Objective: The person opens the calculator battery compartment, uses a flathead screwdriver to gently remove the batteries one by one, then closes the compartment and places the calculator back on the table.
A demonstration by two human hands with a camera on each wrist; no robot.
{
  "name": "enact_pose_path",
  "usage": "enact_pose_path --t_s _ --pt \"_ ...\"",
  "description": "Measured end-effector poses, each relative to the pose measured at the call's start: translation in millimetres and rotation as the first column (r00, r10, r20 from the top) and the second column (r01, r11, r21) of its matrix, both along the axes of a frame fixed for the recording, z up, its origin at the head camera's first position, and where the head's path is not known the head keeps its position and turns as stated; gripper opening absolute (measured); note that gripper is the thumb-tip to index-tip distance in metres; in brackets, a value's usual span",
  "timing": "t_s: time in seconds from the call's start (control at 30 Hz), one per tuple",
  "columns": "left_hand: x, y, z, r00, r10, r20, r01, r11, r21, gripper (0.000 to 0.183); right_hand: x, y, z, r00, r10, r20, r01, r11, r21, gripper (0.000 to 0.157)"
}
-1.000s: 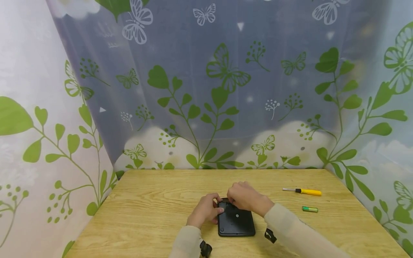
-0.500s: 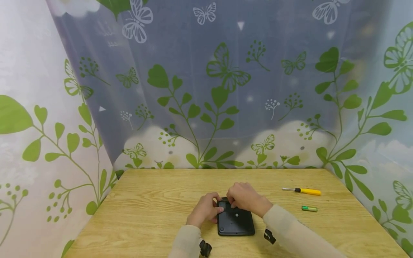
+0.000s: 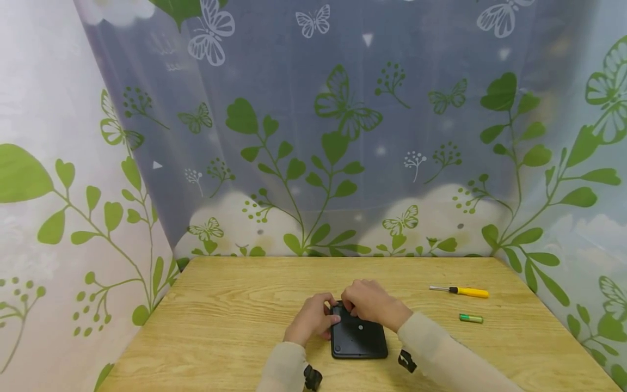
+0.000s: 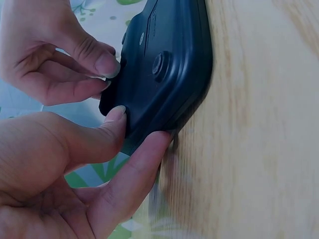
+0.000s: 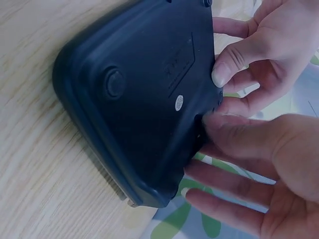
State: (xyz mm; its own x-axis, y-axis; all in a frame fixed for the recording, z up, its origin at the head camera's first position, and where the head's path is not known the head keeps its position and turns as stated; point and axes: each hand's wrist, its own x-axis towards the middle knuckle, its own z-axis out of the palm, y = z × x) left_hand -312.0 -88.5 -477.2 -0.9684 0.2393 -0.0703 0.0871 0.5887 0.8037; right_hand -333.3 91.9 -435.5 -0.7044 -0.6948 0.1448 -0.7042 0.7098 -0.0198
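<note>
A black, square device that looks like a desk calculator [image 3: 362,345] lies face down on the table; its underside shows round rubber feet and a small white sticker [image 5: 179,102]. At its far left corner my left hand [image 3: 307,318] grips it, thumb on the underside and fingers along the edge. My right hand [image 3: 373,303] bends over the far edge, its thumb [image 5: 234,132] against a recess there and its fingers at the rim. That recess is mostly hidden by the thumb, so I cannot tell what is inside it.
To the right on the wooden table [image 3: 235,316] lies a yellow-handled screwdriver [image 3: 467,292]. Nearer to me is a green battery [image 3: 471,318]. A curtain [image 3: 274,163] with leaf and butterfly prints hangs behind the table's far edge.
My right hand has shifted very slightly left along the calculator's far edge, its fingers still working there. The left hand and the calculator stay in place.
</note>
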Motion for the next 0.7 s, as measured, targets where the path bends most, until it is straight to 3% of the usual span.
enact_pose_path --t_s 0.47,0.7 --pt "0.1 0 -0.9 1.000 0.005 0.004 -0.005 1.000 -0.005 0.022 1.3 -1 -2.1 0.999 -0.036 -0.036 0.037 0.999 0.026 0.015" --pt "0.7 0 -0.7 1.000 -0.003 -0.004 0.003 1.000 0.003 0.022 10.3 -8 3.4 0.989 -0.067 -0.132 0.084 0.988 0.127 0.015"
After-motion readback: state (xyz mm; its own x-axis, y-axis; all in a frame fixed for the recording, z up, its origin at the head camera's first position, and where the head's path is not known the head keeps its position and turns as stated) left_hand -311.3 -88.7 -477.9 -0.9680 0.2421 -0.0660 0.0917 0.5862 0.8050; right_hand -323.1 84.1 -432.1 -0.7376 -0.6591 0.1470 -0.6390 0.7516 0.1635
